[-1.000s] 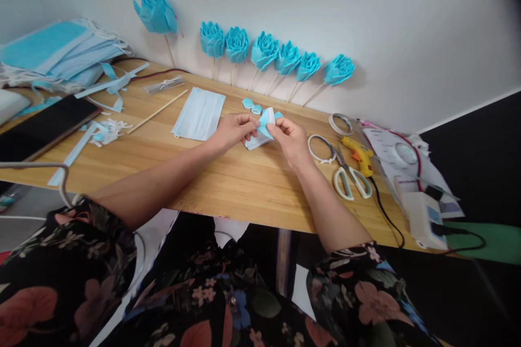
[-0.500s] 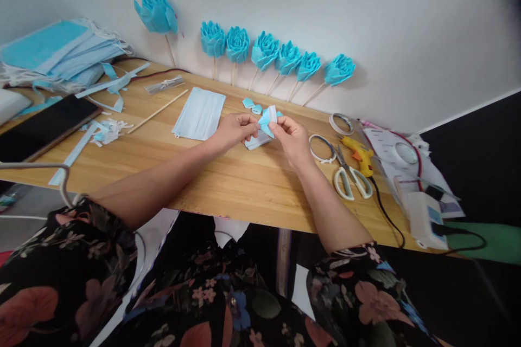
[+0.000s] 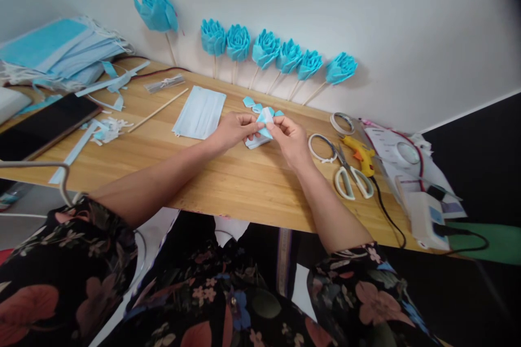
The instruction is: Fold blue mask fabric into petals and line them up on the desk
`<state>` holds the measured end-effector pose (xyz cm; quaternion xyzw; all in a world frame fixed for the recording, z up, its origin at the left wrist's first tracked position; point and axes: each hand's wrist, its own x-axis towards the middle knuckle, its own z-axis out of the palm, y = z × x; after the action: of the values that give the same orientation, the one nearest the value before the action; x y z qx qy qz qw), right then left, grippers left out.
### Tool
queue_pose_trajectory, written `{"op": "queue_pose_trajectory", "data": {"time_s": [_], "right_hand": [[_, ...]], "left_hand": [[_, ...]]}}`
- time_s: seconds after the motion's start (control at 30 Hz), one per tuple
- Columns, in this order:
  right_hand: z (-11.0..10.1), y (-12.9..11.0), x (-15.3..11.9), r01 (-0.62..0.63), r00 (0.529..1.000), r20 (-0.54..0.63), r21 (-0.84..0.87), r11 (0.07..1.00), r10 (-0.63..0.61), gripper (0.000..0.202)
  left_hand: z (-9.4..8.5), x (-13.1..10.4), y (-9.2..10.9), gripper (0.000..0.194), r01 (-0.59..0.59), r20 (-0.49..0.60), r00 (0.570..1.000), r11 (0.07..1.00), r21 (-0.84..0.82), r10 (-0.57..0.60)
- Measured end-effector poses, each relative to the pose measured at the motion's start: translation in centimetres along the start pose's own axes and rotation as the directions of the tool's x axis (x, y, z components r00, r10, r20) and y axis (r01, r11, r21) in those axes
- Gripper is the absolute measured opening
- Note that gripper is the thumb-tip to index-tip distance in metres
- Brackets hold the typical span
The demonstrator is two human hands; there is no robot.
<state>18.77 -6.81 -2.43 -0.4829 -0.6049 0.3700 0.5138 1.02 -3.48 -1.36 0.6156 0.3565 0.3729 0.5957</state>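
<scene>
Between the fingertips of my left hand [image 3: 238,131] and my right hand [image 3: 290,140] is a small piece of blue and white mask fabric [image 3: 266,118], partly folded. Both hands are closed in a pinch on it, one at each side. Below it on the table lies a stack of pale fabric pieces [image 3: 258,142], partly covered by my fingers. Just behind, several small folded blue petals [image 3: 248,102] lie in a row, some hidden by the held piece. A flat pale blue face mask [image 3: 200,112] is left of my left hand.
Blue fabric flowers on sticks [image 3: 266,49] lean on the wall. To the right are tape rolls [image 3: 322,148], scissors [image 3: 345,173], a yellow glue gun [image 3: 360,155] and a power strip [image 3: 425,219]. At left lie a stick [image 3: 158,110], a phone [image 3: 44,127], scraps [image 3: 108,131] and stacked masks [image 3: 52,51].
My left fingers have moved slightly right, onto the fabric piece, and its blue side has been folded into a more pointed shape. The right hand has shifted slightly left.
</scene>
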Motion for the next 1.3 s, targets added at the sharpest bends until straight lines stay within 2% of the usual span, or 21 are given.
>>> {"op": "queue_pose_trajectory", "data": {"time_s": [0.1, 0.23, 0.33, 0.53, 0.73, 0.87, 1.0, 1.17, 1.3], "right_hand": [[-0.7, 0.3, 0.3, 0.048, 0.999, -0.009, -0.038, 0.998, -0.048, 0.036], [-1.7, 0.2, 0.6, 0.176, 0.983, 0.071, -0.131, 0.976, -0.167, 0.033], [-1.8, 0.0, 0.6, 0.224, 0.972, 0.115, -0.183, 0.957, -0.206, 0.028], [-1.4, 0.2, 0.6, 0.176, 0.982, 0.104, -0.196, 0.965, -0.158, 0.013], [-1.2, 0.5, 0.7, 0.155, 0.986, 0.075, -0.104, 0.982, -0.148, 0.025], [-0.9, 0.3, 0.6, 0.082, 0.996, 0.042, -0.104, 0.991, -0.078, 0.028], [-0.7, 0.2, 0.5, 0.013, 0.999, 0.033, -0.100, 0.995, -0.009, 0.034], [-0.7, 0.6, 0.7, -0.007, 0.998, 0.055, -0.006, 1.000, 0.007, 0.052], [-0.7, 0.7, 0.6, -0.031, 0.997, 0.076, 0.000, 1.000, 0.031, 0.050]], "left_hand": [[-0.1, 0.1, 0.0, 0.035, 0.040, -0.004, 0.999, 0.999, -0.035, -0.040], [-0.3, 0.1, 0.0, 0.031, 0.069, -0.013, 0.997, 0.992, -0.105, -0.071], [-0.5, 0.3, -0.1, 0.031, 0.093, -0.019, 0.995, 0.982, -0.167, -0.097], [-0.4, 0.3, -0.1, 0.030, 0.109, -0.029, 0.993, 0.982, -0.155, -0.115], [-0.1, 0.0, 0.3, 0.026, 0.046, -0.066, 0.997, 0.999, 0.009, -0.046], [-0.1, 0.0, 0.0, 0.022, -0.043, -0.043, 0.998, 0.995, 0.092, 0.047], [-0.2, 0.1, -0.4, 0.022, -0.091, -0.020, 0.995, 0.989, 0.116, 0.094], [-0.1, 0.2, -0.6, 0.023, -0.104, -0.004, 0.994, 0.986, 0.131, 0.106], [-0.1, 0.0, -0.3, 0.023, -0.090, 0.005, 0.996, 0.988, 0.128, 0.090]]}}
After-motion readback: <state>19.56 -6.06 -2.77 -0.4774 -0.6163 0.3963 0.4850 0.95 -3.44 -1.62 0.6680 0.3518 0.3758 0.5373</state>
